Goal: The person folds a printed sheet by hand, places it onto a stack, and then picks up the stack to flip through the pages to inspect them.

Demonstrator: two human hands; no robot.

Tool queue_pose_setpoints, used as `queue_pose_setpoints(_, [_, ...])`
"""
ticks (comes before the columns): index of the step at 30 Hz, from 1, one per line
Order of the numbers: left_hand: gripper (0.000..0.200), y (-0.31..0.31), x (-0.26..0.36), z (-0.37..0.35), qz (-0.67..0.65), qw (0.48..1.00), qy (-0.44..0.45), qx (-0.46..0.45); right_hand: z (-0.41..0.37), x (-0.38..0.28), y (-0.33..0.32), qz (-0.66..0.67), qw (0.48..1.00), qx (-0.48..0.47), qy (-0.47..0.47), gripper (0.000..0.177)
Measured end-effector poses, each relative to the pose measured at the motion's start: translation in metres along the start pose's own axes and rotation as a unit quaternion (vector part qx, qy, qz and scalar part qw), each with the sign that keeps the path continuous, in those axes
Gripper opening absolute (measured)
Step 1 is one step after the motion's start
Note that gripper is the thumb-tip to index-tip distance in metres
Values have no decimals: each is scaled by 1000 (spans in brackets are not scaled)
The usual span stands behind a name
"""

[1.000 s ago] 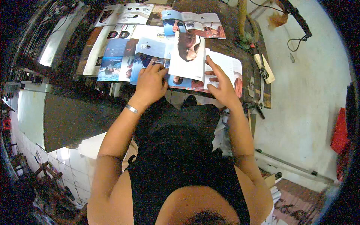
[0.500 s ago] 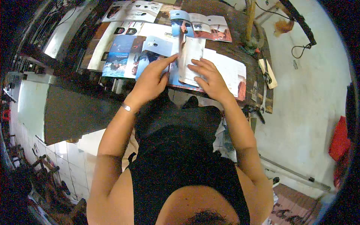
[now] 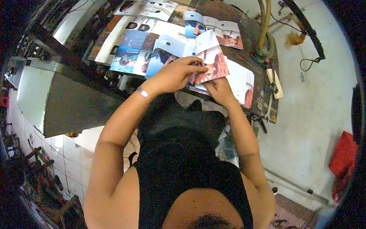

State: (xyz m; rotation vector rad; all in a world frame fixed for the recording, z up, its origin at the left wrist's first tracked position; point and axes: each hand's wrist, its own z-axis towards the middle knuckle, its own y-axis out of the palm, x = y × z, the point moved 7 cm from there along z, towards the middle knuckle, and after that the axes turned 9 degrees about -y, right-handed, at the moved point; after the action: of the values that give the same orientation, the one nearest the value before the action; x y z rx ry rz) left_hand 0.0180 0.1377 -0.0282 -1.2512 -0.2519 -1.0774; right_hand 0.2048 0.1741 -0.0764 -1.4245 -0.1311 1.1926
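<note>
A printed leaflet (image 3: 211, 47), white above with reddish pictures below, stands partly raised off the table between my hands. Closed at its left side is my left hand (image 3: 177, 74), with its fingers lying over the lower front of the page. My right hand (image 3: 222, 91) grips the leaflet's bottom edge from below; the fingers go behind the sheet and are hidden. Just left of the leaflet lies another blue-and-white printed sheet (image 3: 170, 42). White pages with a red corner (image 3: 238, 78) rest beside my right hand.
More prints, including a blue one (image 3: 129, 49) and an open leaflet (image 3: 225, 32), cover the dark worktable (image 3: 249, 21). A wrench (image 3: 269, 105) and a black-handled tool (image 3: 273, 87) lie at its right edge. A metal box-like surface (image 3: 76, 103) juts out at left.
The leaflet has been lifted and turned so its reddish picture side shows. My left hand has moved right onto it, and my right hand has slipped beneath it. The view has shifted slightly.
</note>
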Motion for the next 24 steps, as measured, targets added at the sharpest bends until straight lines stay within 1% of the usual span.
queue_pose_setpoints(1, [59,2,0,0,-9,1000,-13,-11,-1,1,0,15,1000,13,12,35])
queue_pose_setpoints(3, [60,4,-1,0,-26,998,-39,-33,-2,-4,-4,-6,1000,28,-12,35])
queue_pose_setpoints(7, [54,6,0,-1,22,999,-22,-24,-1,-11,-7,-23,998,45,-26,36])
queue_pose_setpoints(9, [52,5,-4,-1,60,997,-27,-27,3,-13,-7,18,1000,-3,-3,36])
queue_pose_setpoints(10, [51,-2,-6,-2,52,998,-32,-7,5,-16,-7,38,999,-27,9,36])
queue_pose_setpoints(12, [49,-17,-9,-5,33,998,-38,29,12,-33,-20,-40,996,57,-60,34])
queue_pose_setpoints(13, [50,-24,-13,-9,28,995,-91,38,14,-42,-27,-79,988,98,-94,33])
queue_pose_setpoints(14, [51,-31,-14,-16,24,988,-145,46,17,-43,-29,-111,987,92,-72,29])
queue_pose_setpoints(15, [52,-36,-19,-23,19,978,-199,55,18,-41,-30,-101,989,87,-62,27])
queue_pose_setpoints(16, [58,-39,-22,-26,-31,973,-215,72,18,-39,-30,-91,991,83,-52,25])
queue_pose_setpoints(17, [59,-43,-15,-27,-43,962,-265,55,19,-37,-29,-80,993,78,-43,24])
queue_pose_setpoints(19, [62,-52,2,-35,-67,928,-365,20,19,-34,-25,-72,993,69,-56,22])
queue_pose_setpoints(22, [64,-31,-16,-42,-92,950,-295,52,19,-32,-22,-56,995,48,-68,23])
queue_pose_setpoints(24, [64,-21,-19,-43,-66,963,-251,74,16,-26,-20,-29,996,42,-69,25])
